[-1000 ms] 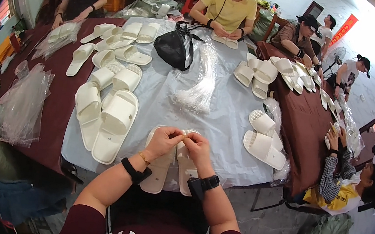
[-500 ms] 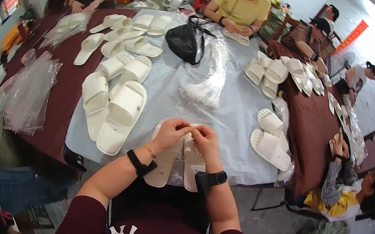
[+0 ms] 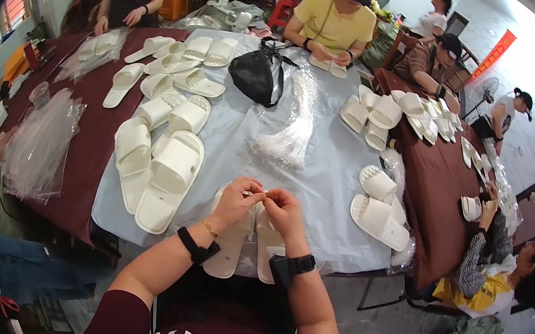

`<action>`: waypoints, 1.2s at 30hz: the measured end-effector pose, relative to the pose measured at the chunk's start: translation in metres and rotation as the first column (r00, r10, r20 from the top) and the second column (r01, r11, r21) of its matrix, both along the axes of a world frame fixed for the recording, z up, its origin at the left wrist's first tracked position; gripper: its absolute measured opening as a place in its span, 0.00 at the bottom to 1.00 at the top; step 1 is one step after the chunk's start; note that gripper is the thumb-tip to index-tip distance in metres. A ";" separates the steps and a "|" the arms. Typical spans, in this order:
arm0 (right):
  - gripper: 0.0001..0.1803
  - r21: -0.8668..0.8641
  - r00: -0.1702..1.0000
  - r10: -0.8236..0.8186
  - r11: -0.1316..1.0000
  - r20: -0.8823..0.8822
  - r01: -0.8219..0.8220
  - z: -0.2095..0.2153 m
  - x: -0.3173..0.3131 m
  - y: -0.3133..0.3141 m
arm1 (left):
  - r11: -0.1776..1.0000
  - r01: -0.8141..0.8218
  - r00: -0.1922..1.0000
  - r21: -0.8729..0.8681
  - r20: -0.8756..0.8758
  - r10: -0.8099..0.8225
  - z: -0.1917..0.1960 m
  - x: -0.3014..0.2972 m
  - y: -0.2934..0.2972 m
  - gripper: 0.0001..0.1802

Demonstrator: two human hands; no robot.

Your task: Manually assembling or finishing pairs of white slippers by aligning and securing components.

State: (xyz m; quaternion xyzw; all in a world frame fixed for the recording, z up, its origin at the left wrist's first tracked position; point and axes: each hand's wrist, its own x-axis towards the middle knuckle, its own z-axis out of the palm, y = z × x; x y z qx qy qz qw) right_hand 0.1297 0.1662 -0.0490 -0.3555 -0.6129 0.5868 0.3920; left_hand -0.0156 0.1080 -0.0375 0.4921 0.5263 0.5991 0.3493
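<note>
My left hand [image 3: 236,202] and my right hand [image 3: 284,214] meet over the upper part of a pair of white slippers, their fingertips pinched together. Whatever lies between the fingers is too small to make out. Below my left wrist shows the sole of the left slipper [image 3: 224,259]; the right slipper [image 3: 267,253] lies beside it, partly under my right hand and wrist. Both slippers rest on the table near its front edge, with toes pointing away from me. Beyond my hands lies a bundle of thin clear plastic strands [image 3: 284,143].
More white slippers [image 3: 173,171] lie in a row at left, others [image 3: 378,221] at right. A black bag [image 3: 255,79] stands beyond the strands. Clear plastic bags [image 3: 44,144] cover part of the brown cloth [image 3: 108,119]. A person in yellow [image 3: 335,24] handles slippers across the table.
The view has shifted slightly, so the table contents appear a little displaced. My hands stay pinched together over the same slippers. At far left, another person's hand now reaches to the plastic bags.
</note>
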 end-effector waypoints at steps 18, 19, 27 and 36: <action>0.04 0.228 0.997 -0.015 0.974 0.071 -0.002 0.005 -0.010 -0.006 | 0.997 0.082 0.984 0.011 -0.161 -0.079 0.004 0.001 -0.004 0.05; 0.04 0.227 0.998 -0.015 0.974 0.069 -0.001 0.006 -0.011 -0.007 | 0.997 0.082 0.983 0.010 -0.163 -0.079 0.003 0.002 -0.004 0.05; 0.04 0.248 0.988 -0.121 0.964 0.096 0.094 0.001 -0.012 -0.009 | 1.000 0.009 0.988 -0.007 -0.156 -0.010 0.006 0.001 -0.005 0.07; 0.34 -0.409 0.450 -0.324 0.907 -0.832 -0.103 0.068 0.108 0.072 | 0.995 -0.100 0.756 0.017 -0.648 0.087 0.050 -0.005 -0.078 0.16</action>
